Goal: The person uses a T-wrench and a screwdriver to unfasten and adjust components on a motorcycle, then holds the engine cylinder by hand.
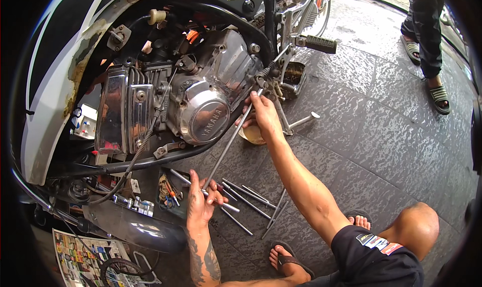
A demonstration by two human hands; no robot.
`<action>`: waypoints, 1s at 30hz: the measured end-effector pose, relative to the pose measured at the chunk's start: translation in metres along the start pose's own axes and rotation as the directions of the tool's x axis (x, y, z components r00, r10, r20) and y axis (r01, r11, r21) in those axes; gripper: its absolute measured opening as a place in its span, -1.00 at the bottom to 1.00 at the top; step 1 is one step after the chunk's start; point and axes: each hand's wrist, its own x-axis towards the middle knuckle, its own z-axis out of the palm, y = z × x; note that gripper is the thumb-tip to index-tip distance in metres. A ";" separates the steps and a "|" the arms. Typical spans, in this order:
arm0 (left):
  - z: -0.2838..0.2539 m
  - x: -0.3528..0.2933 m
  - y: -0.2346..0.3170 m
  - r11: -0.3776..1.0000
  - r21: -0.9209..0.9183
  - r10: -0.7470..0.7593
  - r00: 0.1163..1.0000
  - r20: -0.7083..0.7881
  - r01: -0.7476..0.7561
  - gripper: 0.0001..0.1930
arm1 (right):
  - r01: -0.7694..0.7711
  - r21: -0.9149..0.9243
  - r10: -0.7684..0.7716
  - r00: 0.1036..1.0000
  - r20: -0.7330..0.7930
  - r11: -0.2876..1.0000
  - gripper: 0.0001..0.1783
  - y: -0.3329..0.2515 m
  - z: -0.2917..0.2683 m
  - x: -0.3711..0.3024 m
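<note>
A long T-handle wrench [226,150] slants from the floor side up to the rear lower part of the motorcycle engine [201,103]. My left hand [202,202] is closed around its crossbar at the low end. Higher up, my right hand [262,115] grips the shaft near its tip, beside the footpeg bracket and levers [268,80]. Whatever the tip sits on is hidden by my right fingers and the parts there. A round container with a pale inside [252,134] stands on the floor behind my right hand.
Several metal rods and T-handles [249,201] lie on the tiled floor beside my left hand. A tool tray [170,191] sits under the engine. Newspaper [80,257] lies lower left, near the exhaust pipe [135,229]. Another person's sandalled feet [438,97] are at upper right.
</note>
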 end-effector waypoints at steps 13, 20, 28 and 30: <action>0.013 -0.006 -0.051 -0.343 0.930 0.825 0.432 0.364 -0.129 -0.50 | -0.028 -0.065 0.024 0.997 -0.073 0.997 -0.60 -0.004 -0.002 0.001; -0.019 0.007 -0.026 0.980 -0.012 0.198 0.976 0.093 -0.198 -0.28 | -0.043 -0.010 0.043 0.999 0.011 0.999 -0.60 -0.006 0.001 0.006; 0.015 -0.014 -0.035 0.884 0.010 0.461 0.867 -0.190 -0.468 -0.36 | -0.005 -0.028 0.004 0.999 -0.034 1.000 -0.62 -0.009 -0.001 0.008; 0.008 -0.012 -0.057 0.255 0.652 0.963 0.252 -0.100 -0.714 -0.46 | -0.021 -0.086 0.016 0.998 -0.060 0.996 -0.64 -0.008 0.004 0.006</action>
